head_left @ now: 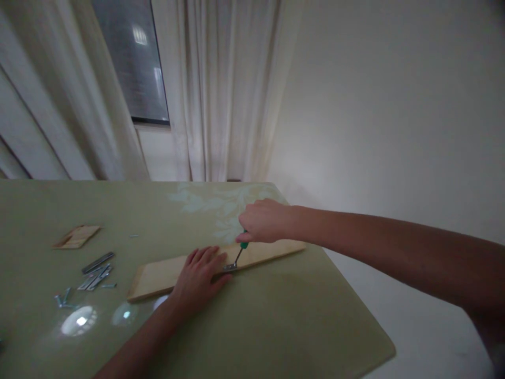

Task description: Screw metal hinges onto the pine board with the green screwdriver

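A long pale wooden board (272, 252) lies slanted on the table. My left hand (201, 271) is laid across its middle, fingers over the top toward the far edge and thumb along the near edge, holding it. Just right of that thumb, a small metal bracket (230, 267) sits at the board's near edge. My right hand (262, 221) is closed around the green handle of a screwdriver (239, 255), above the board. The screwdriver's shaft leans down and left, its tip at the bracket. Whether a screw is under the tip is too small to tell.
Left of the board lie several flat metal brackets (96, 277), a darker metal strip (98, 262) and several loose screws (65, 299). Farther back is a small wooden piece (77, 237). The glossy green table (284, 326) ends at a slanting right edge; curtains and a wall stand behind.
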Tool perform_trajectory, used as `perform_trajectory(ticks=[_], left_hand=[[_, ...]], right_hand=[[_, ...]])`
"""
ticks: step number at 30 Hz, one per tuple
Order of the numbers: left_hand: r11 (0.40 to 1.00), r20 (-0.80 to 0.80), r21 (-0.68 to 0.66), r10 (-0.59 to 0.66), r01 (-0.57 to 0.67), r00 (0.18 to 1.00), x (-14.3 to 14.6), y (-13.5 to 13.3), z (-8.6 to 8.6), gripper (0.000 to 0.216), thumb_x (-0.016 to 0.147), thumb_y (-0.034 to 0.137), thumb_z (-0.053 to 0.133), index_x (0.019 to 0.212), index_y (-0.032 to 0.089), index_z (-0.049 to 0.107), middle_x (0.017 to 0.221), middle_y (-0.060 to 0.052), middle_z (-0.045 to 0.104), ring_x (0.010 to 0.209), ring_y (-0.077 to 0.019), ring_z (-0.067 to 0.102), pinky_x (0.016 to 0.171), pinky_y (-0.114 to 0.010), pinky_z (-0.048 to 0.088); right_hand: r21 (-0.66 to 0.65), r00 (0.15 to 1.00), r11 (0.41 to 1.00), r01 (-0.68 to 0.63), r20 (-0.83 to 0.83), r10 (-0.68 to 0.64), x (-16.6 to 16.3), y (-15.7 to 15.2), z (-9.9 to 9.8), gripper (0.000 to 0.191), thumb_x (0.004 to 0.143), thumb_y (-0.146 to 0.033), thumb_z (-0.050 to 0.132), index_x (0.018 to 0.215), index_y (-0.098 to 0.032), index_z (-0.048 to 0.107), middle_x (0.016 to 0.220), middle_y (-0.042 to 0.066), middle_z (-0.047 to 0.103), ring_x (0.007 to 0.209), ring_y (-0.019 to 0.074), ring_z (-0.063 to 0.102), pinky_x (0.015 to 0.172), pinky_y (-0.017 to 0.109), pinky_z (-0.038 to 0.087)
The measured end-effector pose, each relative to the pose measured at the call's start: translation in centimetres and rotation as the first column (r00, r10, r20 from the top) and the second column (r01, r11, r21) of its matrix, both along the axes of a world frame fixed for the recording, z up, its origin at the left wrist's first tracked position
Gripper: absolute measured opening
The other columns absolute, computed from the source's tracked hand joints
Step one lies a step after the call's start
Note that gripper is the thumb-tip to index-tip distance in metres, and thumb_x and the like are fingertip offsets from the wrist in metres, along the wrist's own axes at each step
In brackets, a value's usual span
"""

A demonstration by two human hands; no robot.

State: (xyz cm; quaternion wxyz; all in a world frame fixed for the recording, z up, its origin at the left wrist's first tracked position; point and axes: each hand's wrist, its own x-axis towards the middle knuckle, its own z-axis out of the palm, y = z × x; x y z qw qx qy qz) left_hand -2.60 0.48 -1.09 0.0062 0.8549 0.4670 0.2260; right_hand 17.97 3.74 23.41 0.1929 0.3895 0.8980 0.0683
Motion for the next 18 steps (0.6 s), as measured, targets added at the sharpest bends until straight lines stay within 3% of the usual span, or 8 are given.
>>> perform_trajectory(ticks=[4,7,9,11,14,16,18], left_hand=[[0.993,-0.001,-0.096,-0.067,0.067,0.998,1.3,0.8,1.8,0.028,0.097,0.043,0.068,0.117,0.023,0.071,0.139,-0.013,0.069,0.125,-0.0365,0.063,0.11,-0.056,0.045],[0.96,0.085,-0.148,-0.229,0.239,0.97,2.5,2.2,2.7,0.019,0.103,0.036,0.058,0.1,0.022,0.071,0.12,-0.01,0.074,0.113,-0.0296,0.067,0.1,-0.045,0.05],[0.937,0.151,-0.152,-0.293,0.315,0.944,3.1,3.1,2.7,0.025,0.105,0.033,0.053,0.09,0.022,0.07,0.105,-0.008,0.075,0.102,-0.0254,0.068,0.091,-0.037,0.052],[0.933,0.186,-0.143,-0.303,0.33,0.935,3.3,3.7,2.4,0.025,0.104,0.031,0.052,0.089,0.022,0.069,0.097,-0.007,0.074,0.096,-0.0234,0.068,0.086,-0.034,0.052],[0.924,0.216,-0.133,-0.326,0.359,0.92,3.2,4.0,1.9,0.022,0.103,0.031,0.052,0.093,0.021,0.07,0.096,-0.007,0.074,0.092,-0.0223,0.069,0.082,-0.033,0.053],[0.904,0.236,-0.123,-0.375,0.41,0.897,3.0,4.1,1.8,0.024,0.104,0.032,0.052,0.091,0.022,0.069,0.093,-0.006,0.073,0.092,-0.0216,0.069,0.083,-0.032,0.053],[0.884,0.26,-0.116,-0.413,0.452,0.873,2.9,4.1,2.0,0.026,0.106,0.031,0.051,0.09,0.022,0.069,0.092,-0.006,0.072,0.092,-0.0212,0.069,0.083,-0.032,0.053]], right_hand=[[-0.026,0.962,0.964,-0.265,0.065,0.266,0.1,0.3,0.1,0.033,0.103,-0.045,0.064,0.106,-0.016,0.079,0.093,0.013,0.078,0.089,0.0258,0.072,0.07,0.032,0.043],[-0.029,0.851,0.853,-0.521,0.067,0.521,0.6,0.6,0.1,0.021,0.105,-0.033,0.063,0.109,-0.017,0.075,0.105,0.012,0.075,0.097,0.0246,0.069,0.076,0.033,0.042],[-0.004,0.812,0.813,-0.583,0.032,0.582,0.7,0.7,0.0,0.016,0.105,-0.028,0.062,0.108,-0.018,0.074,0.111,0.012,0.072,0.103,0.0242,0.068,0.078,0.033,0.043],[0.01,0.86,0.86,-0.511,0.006,0.511,0.7,0.3,-0.1,0.016,0.105,-0.031,0.063,0.11,-0.02,0.073,0.113,0.011,0.072,0.103,0.0247,0.068,0.075,0.032,0.043],[0.022,0.976,0.978,-0.207,-0.06,0.208,0.2,-0.7,-0.2,0.037,0.104,-0.052,0.059,0.116,-0.021,0.073,0.106,0.012,0.076,0.094,0.0279,0.072,0.067,0.031,0.042],[0.037,0.993,0.999,0.013,-0.114,-0.008,-0.1,-1.3,-0.2,0.052,0.103,-0.063,0.051,0.112,-0.018,0.075,0.099,0.015,0.078,0.089,0.031,0.074,0.065,0.033,0.043],[0.031,0.984,0.992,0.125,-0.13,-0.121,-0.2,-1.6,-0.2,0.054,0.104,-0.061,0.049,0.104,-0.015,0.078,0.095,0.017,0.079,0.088,0.0321,0.075,0.064,0.033,0.042]])
